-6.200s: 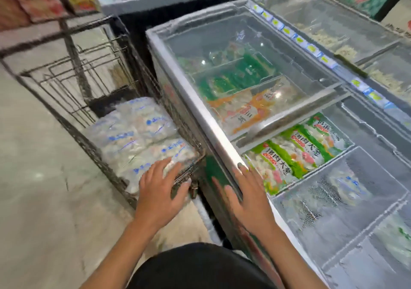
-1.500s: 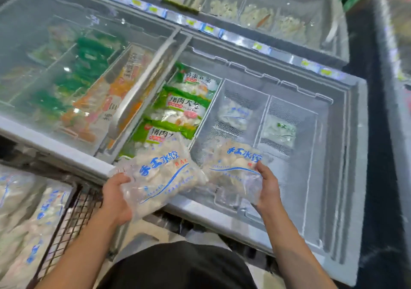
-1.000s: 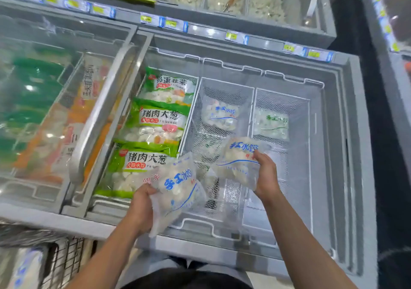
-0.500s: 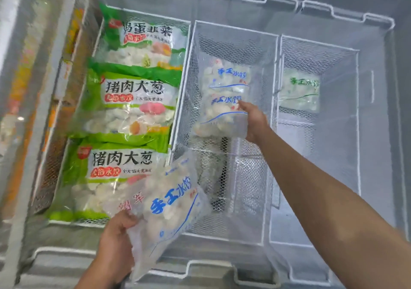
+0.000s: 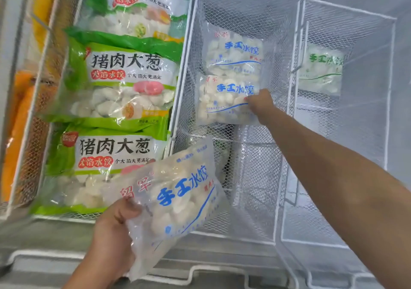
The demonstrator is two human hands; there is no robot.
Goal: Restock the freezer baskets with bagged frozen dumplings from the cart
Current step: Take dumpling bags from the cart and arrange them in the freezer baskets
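Note:
My right hand (image 5: 260, 106) reaches deep into the middle white mesh basket (image 5: 195, 50) and grips the right edge of a clear dumpling bag with blue lettering (image 5: 222, 101). That bag lies just in front of another bag of the same kind (image 5: 233, 55) at the basket's far end. My left hand (image 5: 113, 228) grips a third clear blue-lettered dumpling bag (image 5: 178, 197) by its lower left corner, tilted, above the freezer's front edge near the middle basket.
The left basket (image 5: 26, 133) is packed with green-labelled dumpling bags (image 5: 120, 84). The right mesh basket (image 5: 391, 88) holds one clear bag with green lettering (image 5: 320, 70). The grey freezer rim (image 5: 44, 244) runs along the front. Orange packs (image 5: 15, 133) show at far left.
My head has leaned closer over the freezer. My right hand has lowered its bag down into the middle basket in front of the bag lying there. My left hand holds its bag steady.

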